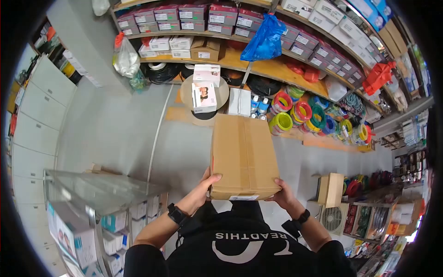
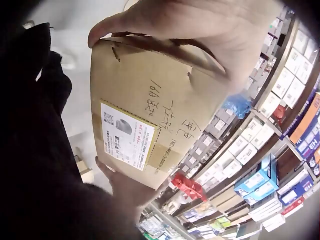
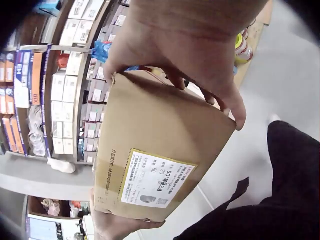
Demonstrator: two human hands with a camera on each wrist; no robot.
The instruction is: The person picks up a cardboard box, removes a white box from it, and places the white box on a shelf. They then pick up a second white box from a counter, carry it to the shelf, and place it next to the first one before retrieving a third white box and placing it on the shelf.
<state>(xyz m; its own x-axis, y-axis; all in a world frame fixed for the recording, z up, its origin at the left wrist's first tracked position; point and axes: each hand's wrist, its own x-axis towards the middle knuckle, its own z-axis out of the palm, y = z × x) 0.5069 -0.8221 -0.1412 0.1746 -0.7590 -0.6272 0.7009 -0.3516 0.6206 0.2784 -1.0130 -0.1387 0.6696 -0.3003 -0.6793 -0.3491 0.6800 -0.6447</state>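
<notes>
A brown cardboard box (image 1: 245, 154), taped along its top seam, is held up in front of the person's body. The left hand (image 1: 203, 187) grips its near left corner, thumb on the top face. At the near right corner the right hand (image 1: 284, 194) holds it the same way. In the left wrist view, handwriting and a white printed label (image 2: 128, 135) show on one side of the box (image 2: 165, 80). Another label (image 3: 159, 177) is on the side seen in the right wrist view, where the fingers curl around the edge.
Shelves ahead carry rows of small boxes (image 1: 221, 18). Beneath them stand coloured wire coils (image 1: 281, 122) and a round spool (image 1: 187, 94) with two white boxes (image 1: 204, 96) on it. A glass display case (image 1: 106, 189) is at left; an open carton (image 1: 330, 189) stands at right.
</notes>
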